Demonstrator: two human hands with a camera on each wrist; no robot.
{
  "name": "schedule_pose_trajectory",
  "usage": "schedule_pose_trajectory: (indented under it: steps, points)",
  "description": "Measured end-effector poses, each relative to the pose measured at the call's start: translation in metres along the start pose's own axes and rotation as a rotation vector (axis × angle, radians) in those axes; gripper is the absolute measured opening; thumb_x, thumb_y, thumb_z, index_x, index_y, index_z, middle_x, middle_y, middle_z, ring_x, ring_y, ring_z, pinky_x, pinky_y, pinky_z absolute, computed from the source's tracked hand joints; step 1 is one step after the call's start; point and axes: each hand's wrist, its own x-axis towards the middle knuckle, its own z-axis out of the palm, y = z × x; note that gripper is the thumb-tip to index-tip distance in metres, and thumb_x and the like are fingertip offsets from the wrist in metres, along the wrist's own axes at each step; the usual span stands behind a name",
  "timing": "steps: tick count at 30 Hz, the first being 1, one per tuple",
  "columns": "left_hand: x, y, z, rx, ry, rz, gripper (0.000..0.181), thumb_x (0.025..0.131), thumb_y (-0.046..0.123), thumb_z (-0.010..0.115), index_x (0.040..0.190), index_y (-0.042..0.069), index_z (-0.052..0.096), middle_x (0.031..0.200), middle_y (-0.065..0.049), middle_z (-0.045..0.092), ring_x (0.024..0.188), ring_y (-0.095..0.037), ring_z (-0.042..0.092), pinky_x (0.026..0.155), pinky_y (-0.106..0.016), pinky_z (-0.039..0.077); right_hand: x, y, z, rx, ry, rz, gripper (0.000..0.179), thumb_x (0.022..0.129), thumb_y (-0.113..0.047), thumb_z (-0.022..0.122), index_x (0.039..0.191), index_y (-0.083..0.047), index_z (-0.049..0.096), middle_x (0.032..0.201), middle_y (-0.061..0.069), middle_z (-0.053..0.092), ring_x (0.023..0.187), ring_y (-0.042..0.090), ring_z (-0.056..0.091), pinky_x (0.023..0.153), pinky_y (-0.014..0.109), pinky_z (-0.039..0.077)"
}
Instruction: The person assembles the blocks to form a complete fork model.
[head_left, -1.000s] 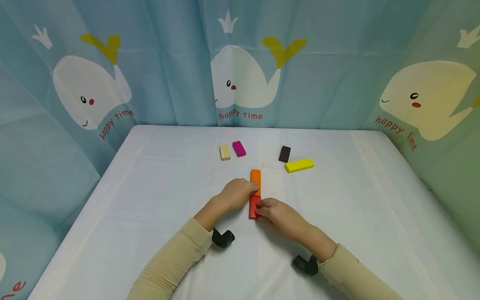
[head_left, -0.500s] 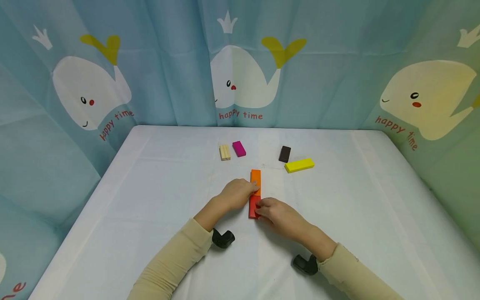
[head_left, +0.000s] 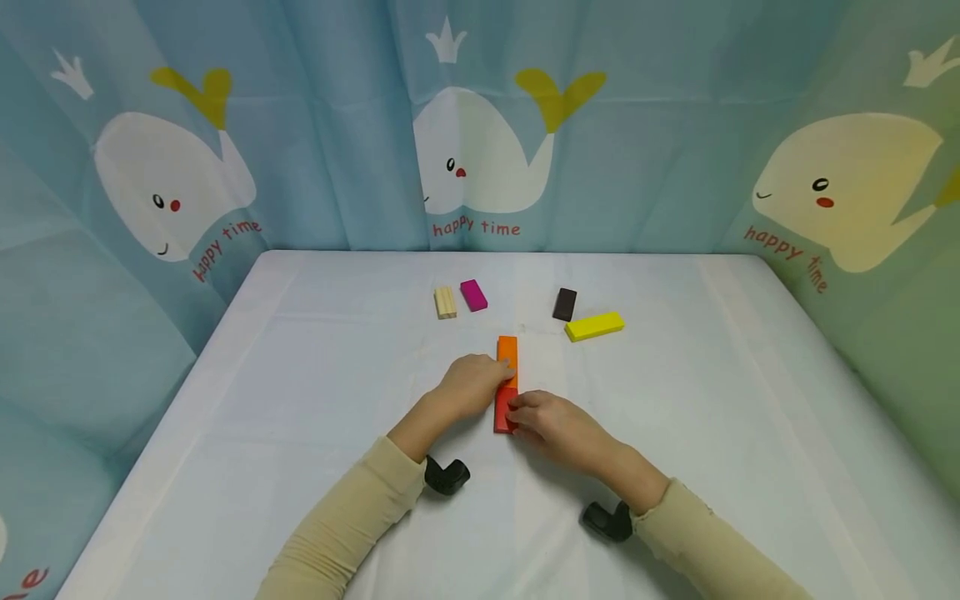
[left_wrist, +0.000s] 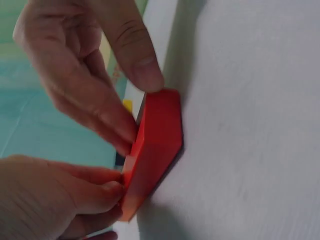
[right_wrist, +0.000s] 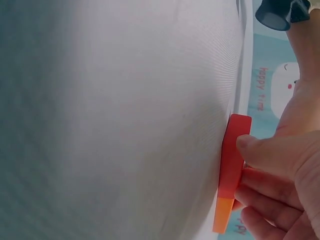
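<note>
An orange block (head_left: 507,348) and a red block (head_left: 504,423) lie end to end in one straight line on the white table, the orange one farther away. My left hand (head_left: 471,385) comes from the left and pinches the orange block near the joint. From the right, my right hand (head_left: 561,427) grips the red block. In the left wrist view, my right thumb (left_wrist: 148,75) rests at the near end of the red block (left_wrist: 163,117). The right wrist view has the red block (right_wrist: 234,150) running straight on into the orange block (right_wrist: 223,215).
Beyond the hands lie a plain wood block (head_left: 446,303), a magenta block (head_left: 474,296), a dark brown block (head_left: 565,305) and a yellow block (head_left: 595,327). A whale-print curtain (head_left: 337,167) hangs along the table's back and sides. Black wrist cameras (head_left: 447,477) sit low beside both wrists.
The head view has shifted slightly, moving the whole scene a little left and up. Both hands keep the same hold on the two blocks.
</note>
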Motion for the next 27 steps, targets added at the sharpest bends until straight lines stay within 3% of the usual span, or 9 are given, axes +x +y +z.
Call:
schedule_pose_trajectory:
  steps: [6, 11, 15, 19, 27]
  points:
    - [-0.001, 0.002, 0.004, 0.042, 0.074, -0.027, 0.012, 0.091, 0.013, 0.056, 0.084, 0.014, 0.065, 0.066, 0.000, 0.058, 0.066, -0.016, 0.058, 0.054, -0.025, 0.046, 0.003, -0.001, 0.000, 0.029, 0.022, 0.008, 0.017, 0.076, -0.003, 0.073, 0.091, 0.001, 0.070, 0.094, 0.009, 0.063, 0.088, 0.021, 0.059, 0.080, 0.032, 0.050]
    - [-0.003, 0.001, 0.008, -0.006, 0.112, -0.002, 0.011, 0.091, 0.013, 0.056, 0.088, 0.014, 0.067, 0.077, 0.001, 0.063, 0.076, -0.017, 0.061, 0.060, -0.026, 0.048, 0.006, -0.002, -0.001, 0.028, 0.030, 0.030, 0.013, 0.078, -0.007, 0.071, 0.089, -0.001, 0.070, 0.090, 0.007, 0.064, 0.086, 0.019, 0.059, 0.081, 0.032, 0.049]
    - [-0.004, -0.002, 0.008, -0.075, 0.095, -0.005, 0.017, 0.093, 0.015, 0.055, 0.102, 0.012, 0.069, 0.091, -0.001, 0.067, 0.077, -0.018, 0.061, 0.069, -0.028, 0.049, 0.007, -0.002, -0.002, 0.029, 0.021, 0.048, 0.014, 0.079, -0.009, 0.071, 0.090, -0.001, 0.070, 0.091, 0.007, 0.064, 0.087, 0.020, 0.059, 0.081, 0.033, 0.049]
    - [-0.005, -0.006, 0.007, -0.138, 0.076, -0.001, 0.027, 0.093, 0.017, 0.055, 0.117, 0.011, 0.065, 0.114, -0.001, 0.063, 0.096, -0.019, 0.061, 0.083, -0.030, 0.047, 0.008, -0.001, -0.002, 0.034, 0.022, 0.059, 0.014, 0.080, -0.010, 0.071, 0.091, -0.001, 0.071, 0.091, 0.007, 0.065, 0.088, 0.020, 0.060, 0.082, 0.034, 0.049]
    - [-0.006, -0.007, 0.004, -0.198, 0.038, 0.006, 0.029, 0.093, 0.017, 0.055, 0.120, 0.010, 0.063, 0.122, -0.004, 0.058, 0.105, -0.021, 0.058, 0.089, -0.032, 0.044, 0.009, 0.001, -0.003, 0.064, 0.025, 0.069, 0.014, 0.081, -0.011, 0.070, 0.090, -0.001, 0.071, 0.092, 0.007, 0.066, 0.090, 0.020, 0.060, 0.083, 0.035, 0.048]
